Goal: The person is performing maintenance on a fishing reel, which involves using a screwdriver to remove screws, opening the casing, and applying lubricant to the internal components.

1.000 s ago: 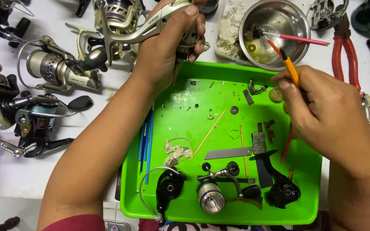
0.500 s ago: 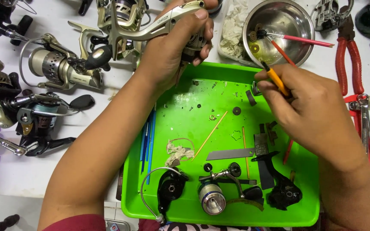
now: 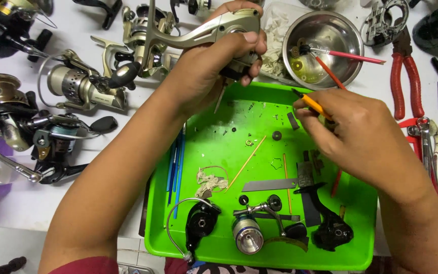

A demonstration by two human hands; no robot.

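a reel repair bench, hobby or small workshop. white table, upper left of the frame crowded with spinning reels (image 3: 79,86) in various states. green tray (image 3: 214,243) at centre holds stripped parts: spool (image 3: 247,236), bail wire, screws, washers. steel bowl (image 3: 325,43) with small parts upper right, red pliers (image 3: 406,76) at the right edge.

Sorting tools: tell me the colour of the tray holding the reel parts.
Bright green tray, seen best in the head view, the only one.
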